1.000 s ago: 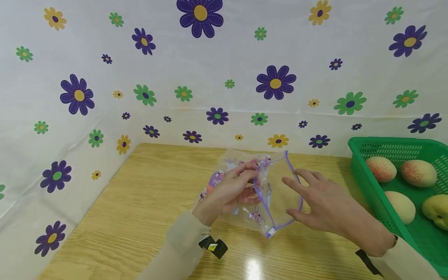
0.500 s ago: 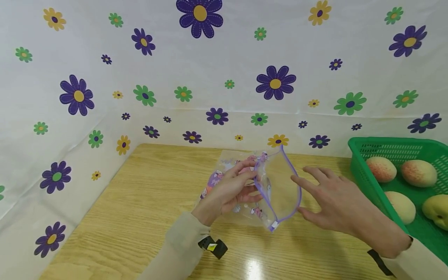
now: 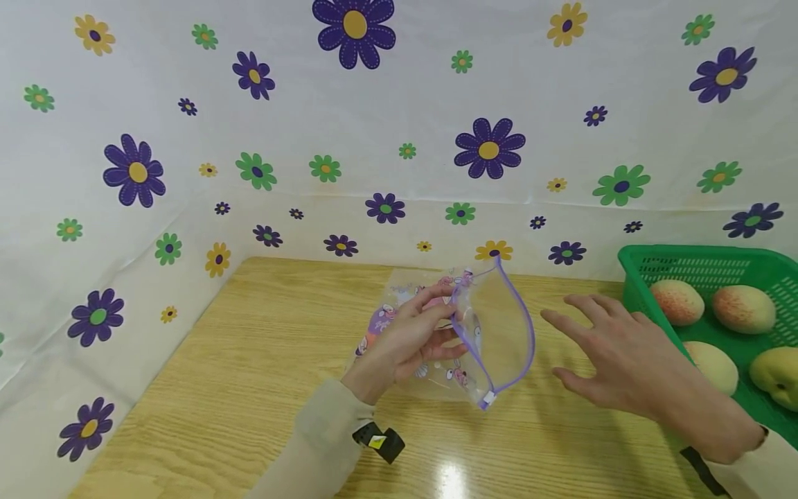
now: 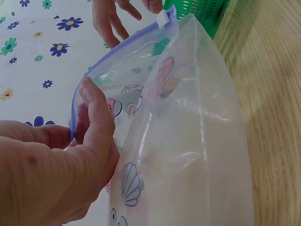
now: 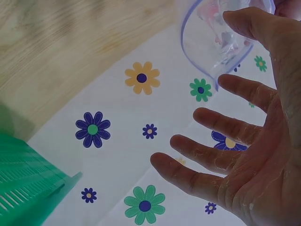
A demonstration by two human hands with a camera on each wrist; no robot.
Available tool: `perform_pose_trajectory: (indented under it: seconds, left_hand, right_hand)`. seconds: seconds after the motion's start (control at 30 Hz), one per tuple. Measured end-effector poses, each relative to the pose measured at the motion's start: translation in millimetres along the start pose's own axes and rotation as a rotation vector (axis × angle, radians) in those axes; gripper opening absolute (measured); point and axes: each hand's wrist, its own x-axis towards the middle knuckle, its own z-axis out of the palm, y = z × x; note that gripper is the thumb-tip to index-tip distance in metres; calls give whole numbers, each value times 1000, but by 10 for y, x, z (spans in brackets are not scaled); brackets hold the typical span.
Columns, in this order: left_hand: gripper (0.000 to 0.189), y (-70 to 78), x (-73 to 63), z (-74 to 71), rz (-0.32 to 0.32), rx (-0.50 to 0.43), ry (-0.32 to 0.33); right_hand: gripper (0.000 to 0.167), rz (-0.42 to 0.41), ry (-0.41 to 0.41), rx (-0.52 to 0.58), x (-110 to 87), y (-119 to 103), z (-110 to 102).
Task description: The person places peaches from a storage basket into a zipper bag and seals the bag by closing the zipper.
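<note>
A clear slider zip bag (image 3: 499,333) with a purple zip edge and cartoon prints lies on the wooden table, its mouth spread wide toward the right. My left hand (image 3: 414,339) pinches the near purple edge of the mouth between thumb and fingers; the left wrist view shows that pinch on the zip edge (image 4: 75,113). A white slider (image 3: 489,398) sits at the bag's front corner. To the right, my right hand (image 3: 630,360) is apart from the bag, fingers spread and holding nothing. In the right wrist view its palm and straight fingers (image 5: 202,122) show.
A green plastic basket (image 3: 648,277) stands at the right, beside my right hand. It holds peaches (image 3: 744,309) and a yellow-green fruit (image 3: 776,374). A white flower-print cloth (image 3: 374,125) hangs behind and left of the wooden table (image 3: 249,360).
My right hand has left the bag's far edge and moved right toward the basket. The bag's mouth has shifted slightly and stays wide. My left hand keeps its pinch.
</note>
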Motion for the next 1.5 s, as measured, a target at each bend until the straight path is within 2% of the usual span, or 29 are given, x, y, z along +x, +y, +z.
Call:
perform_pose_trajectory:
  seconds: [0.67,0.83,1.0,1.3,1.5]
  left_hand:
    - [39,-6,1,-6,15,15,18]
    - [39,-5,-4,-8,21,5,23]
    - [39,1,-14,-9,21,-1,23]
    - [38,-7,-9,1,21,-9,22]
    - [39,-12,0,1,24,-13,22]
  right_hand:
    - [69,-1,52,-80,-65,168,-74]
    - [69,12,43,-100,-94,227,-96]
    - [72,41,20,-126,-138,303,-129]
    - [76,89,42,-214,-232,494,-218]
    - [76,62,75,-252,-285,579,-236]
